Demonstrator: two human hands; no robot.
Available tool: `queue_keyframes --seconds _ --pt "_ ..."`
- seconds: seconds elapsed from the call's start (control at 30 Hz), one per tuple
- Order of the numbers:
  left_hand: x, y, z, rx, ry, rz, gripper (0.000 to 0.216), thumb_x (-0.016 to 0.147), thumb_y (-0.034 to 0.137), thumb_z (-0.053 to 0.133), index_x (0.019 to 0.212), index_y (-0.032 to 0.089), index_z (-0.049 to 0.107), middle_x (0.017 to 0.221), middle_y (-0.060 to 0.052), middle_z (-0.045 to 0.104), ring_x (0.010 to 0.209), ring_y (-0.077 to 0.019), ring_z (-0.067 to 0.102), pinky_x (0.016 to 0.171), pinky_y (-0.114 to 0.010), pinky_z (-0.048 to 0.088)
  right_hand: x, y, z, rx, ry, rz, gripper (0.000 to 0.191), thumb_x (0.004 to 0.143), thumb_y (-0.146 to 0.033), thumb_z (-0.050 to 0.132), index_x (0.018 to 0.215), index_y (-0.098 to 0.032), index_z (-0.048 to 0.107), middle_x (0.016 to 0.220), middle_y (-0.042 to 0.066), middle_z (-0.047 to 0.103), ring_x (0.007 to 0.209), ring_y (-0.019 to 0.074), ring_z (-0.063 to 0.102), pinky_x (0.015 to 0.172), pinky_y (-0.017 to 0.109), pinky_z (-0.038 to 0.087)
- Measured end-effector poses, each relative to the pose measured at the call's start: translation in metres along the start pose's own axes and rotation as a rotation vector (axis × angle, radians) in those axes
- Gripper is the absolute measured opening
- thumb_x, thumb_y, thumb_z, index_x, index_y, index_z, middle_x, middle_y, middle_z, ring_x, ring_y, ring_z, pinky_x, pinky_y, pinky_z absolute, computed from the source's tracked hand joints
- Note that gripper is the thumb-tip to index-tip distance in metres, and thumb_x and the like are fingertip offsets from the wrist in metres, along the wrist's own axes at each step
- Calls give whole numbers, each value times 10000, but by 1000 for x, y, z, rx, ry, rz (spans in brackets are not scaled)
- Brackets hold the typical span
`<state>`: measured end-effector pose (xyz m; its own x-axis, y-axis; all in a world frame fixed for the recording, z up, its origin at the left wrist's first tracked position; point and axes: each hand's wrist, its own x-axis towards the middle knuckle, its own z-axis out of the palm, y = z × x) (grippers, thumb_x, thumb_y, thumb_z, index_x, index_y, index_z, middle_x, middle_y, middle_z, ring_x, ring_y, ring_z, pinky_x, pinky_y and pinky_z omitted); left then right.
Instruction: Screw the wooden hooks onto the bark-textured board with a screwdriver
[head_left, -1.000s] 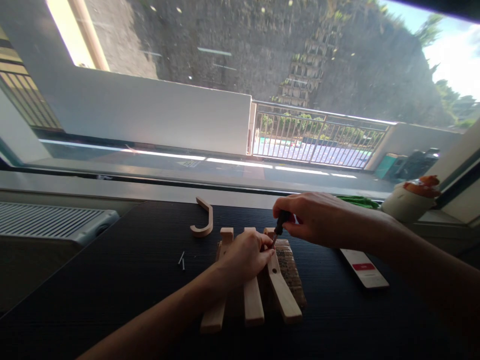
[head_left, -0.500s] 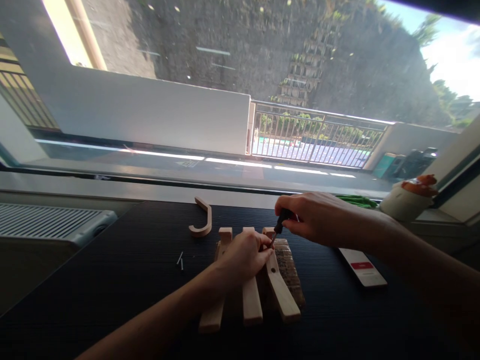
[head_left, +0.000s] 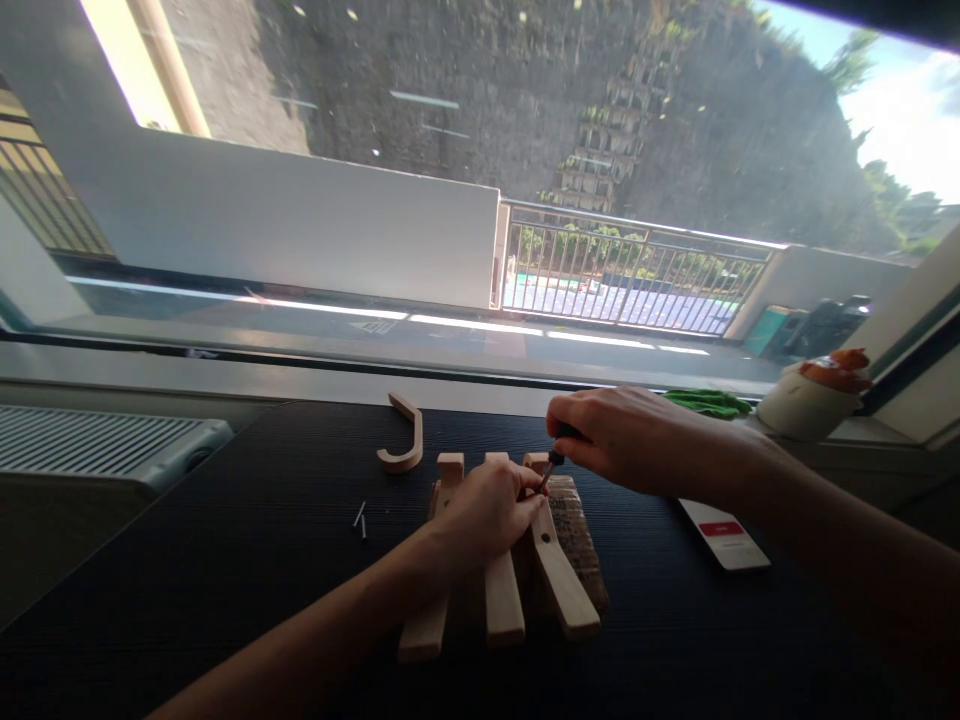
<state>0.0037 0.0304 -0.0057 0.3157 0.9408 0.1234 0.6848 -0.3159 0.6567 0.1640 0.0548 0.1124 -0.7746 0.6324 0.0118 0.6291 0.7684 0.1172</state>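
My right hand (head_left: 600, 435) is closed around the dark handle of a screwdriver (head_left: 556, 459), whose shaft slants down and left. Its tip meets the upper part of the rightmost wooden hook (head_left: 566, 585), where a dark hole shows lower down. Around the tip, the thumb and fingers of my left hand (head_left: 491, 510) are pinched together; whatever lies between them is hidden. Under that hand runs the middle wooden hook (head_left: 504, 605). The left wooden hook (head_left: 425, 630) is partly covered by my wrist. All three lie across a brown, rough-surfaced board (head_left: 581, 535).
On the black table (head_left: 262, 540) lie a loose J-shaped wooden hook (head_left: 412, 440) and two screws (head_left: 361, 520). A white phone-like slab (head_left: 724, 538) is under my right forearm. Green cloth (head_left: 705, 402) and a pale pot (head_left: 810, 400) stand by the window; a radiator (head_left: 112, 445) is left.
The fingers of my right hand have turned on the screwdriver handle, covering more of it, and the hand sits slightly further left. My left hand keeps its place.
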Motion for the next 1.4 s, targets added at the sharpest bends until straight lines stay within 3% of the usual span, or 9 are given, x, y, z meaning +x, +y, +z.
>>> queue_keyframes --seconds 0.17,0.33,0.43,0.57,0.73,0.83,1.07,1.23,1.4 --pt "0 -1 0 15 0 8 273 801 296 444 836 180 688 784 -28 688 696 -157 598 576 -233 361 3 -7 3 -91 2 98 306 865 -418 382 846 -175 566 663 42 619 580 162 555 503 255 277" --pt "-1 -4 3 3 18 36 271 803 318 451 844 194 688 758 -17 677 688 -148 588 567 -222 361 -2 -4 1 37 -38 28 288 831 -440 444 976 -219 560 727 16 631 605 137 543 508 232 282" --pt "-2 -4 3 9 18 32 260 795 309 462 887 213 686 753 -8 672 665 -137 580 555 -217 355 -4 -2 3 43 -52 21 305 836 -465 420 884 -214 586 699 18 620 592 131 525 510 233 282" --pt "-1 -4 2 35 5 65 276 798 312 454 854 191 696 729 -22 662 645 -139 566 542 -219 350 -2 -5 8 -80 -17 136 432 848 -524 343 772 -174 585 622 43 586 508 129 481 476 248 241" --pt "-1 -6 4 26 9 101 276 806 290 442 858 189 693 751 -19 667 667 -141 566 571 -220 362 -5 -1 4 53 -8 53 348 814 -479 450 1026 -220 546 690 9 615 547 120 508 495 232 274" --pt "-1 -6 4 30 6 95 271 804 285 446 861 186 692 742 -18 666 658 -139 565 565 -221 356 -6 4 3 99 -20 5 257 833 -412 445 957 -224 569 722 9 620 587 117 523 520 228 300" --pt "0 -4 3 2 -19 46 247 791 283 467 898 225 682 769 -8 678 705 -150 590 590 -224 365 -4 1 10 -95 24 230 407 868 -474 328 777 -164 576 624 50 593 527 154 515 474 258 246" --pt "2 -4 4 -9 -26 48 254 797 288 454 866 205 684 782 -20 675 729 -158 589 611 -231 371 -11 9 2 119 -21 44 298 818 -403 468 1064 -244 520 723 -3 620 597 129 532 506 222 297" --pt "1 -7 5 -6 -7 48 236 788 291 465 851 201 675 781 -19 664 731 -157 581 609 -230 370 -6 0 1 87 -6 31 239 835 -405 443 875 -199 557 683 11 601 559 116 502 475 220 276"
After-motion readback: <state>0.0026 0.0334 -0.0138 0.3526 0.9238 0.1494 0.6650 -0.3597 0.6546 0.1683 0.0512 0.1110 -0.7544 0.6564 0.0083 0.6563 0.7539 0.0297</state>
